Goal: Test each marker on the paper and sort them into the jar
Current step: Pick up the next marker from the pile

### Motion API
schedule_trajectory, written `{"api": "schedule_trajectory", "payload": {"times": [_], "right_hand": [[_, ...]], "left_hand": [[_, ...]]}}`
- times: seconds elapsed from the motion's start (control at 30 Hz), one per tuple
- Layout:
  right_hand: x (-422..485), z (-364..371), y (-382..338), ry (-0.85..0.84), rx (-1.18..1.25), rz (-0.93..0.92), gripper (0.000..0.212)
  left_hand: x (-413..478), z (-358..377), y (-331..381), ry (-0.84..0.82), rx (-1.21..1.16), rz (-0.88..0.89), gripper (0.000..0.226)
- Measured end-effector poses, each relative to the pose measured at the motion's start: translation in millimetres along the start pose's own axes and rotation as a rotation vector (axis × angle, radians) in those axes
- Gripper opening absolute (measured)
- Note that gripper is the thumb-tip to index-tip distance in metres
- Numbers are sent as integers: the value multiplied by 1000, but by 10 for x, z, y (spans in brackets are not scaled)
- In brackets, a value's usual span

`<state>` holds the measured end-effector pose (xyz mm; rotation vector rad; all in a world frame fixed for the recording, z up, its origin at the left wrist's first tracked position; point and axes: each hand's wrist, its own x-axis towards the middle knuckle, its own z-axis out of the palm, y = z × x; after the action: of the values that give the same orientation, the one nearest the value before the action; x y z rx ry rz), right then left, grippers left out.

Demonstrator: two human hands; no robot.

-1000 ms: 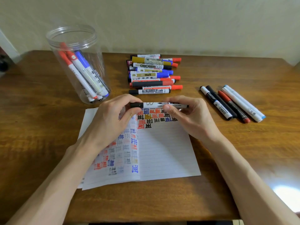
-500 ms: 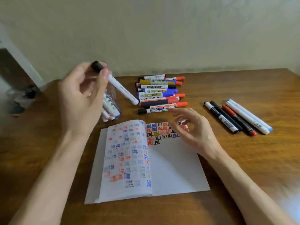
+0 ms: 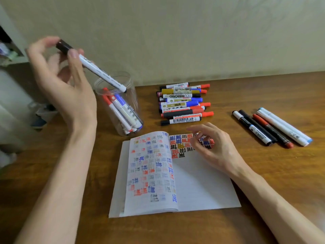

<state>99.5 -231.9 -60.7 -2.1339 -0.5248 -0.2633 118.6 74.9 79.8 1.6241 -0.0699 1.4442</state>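
While the left hand (image 3: 61, 81) pinches a marker (image 3: 95, 69) near its black cap, the low end sits at the jar (image 3: 131, 95) mouth. Several are inside. Right hand (image 3: 211, 147) hovers over the paper (image 3: 193, 187), fingers loosely curled, empty. Far pile (image 3: 182, 103) and four markers (image 3: 270, 127) at right look unsorted.

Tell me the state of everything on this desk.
Jar: upright, lidless, several markers inside.
Notebook: open, pages marked.
Black-capped marker: capped, tilted, lower end at jar mouth.
Left hand: grips that marker.
Right hand: open, above notebook.
Marker pile: capped, lying.
Four markers: capped, side by side.
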Motion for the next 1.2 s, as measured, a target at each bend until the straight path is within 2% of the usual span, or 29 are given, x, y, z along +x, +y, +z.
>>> {"api": "schedule_trajectory", "payload": {"times": [0.07, 0.13, 0.27, 0.53, 0.9, 1.2], "right_hand": [[1, 6, -2, 1, -6, 4, 29], [4, 9, -6, 0, -11, 5, 29], [2, -1, -14, -10, -14, 13, 30], [21, 9, -12, -1, -12, 16, 30], [-4, 33, 3, -15, -9, 24, 28], [-13, 8, 6, -15, -28, 33, 29]], "left_hand": [[55, -23, -31, 88, -17, -68, 48], [50, -7, 4, 131, 9, -55, 46], [-140, 108, 134, -63, 100, 87, 18], [-353, 77, -93, -243, 246, 63, 27], [-469, 57, -266, -325, 431, 86, 22], [-509, 35, -279, -401, 586, 101, 31]]}}
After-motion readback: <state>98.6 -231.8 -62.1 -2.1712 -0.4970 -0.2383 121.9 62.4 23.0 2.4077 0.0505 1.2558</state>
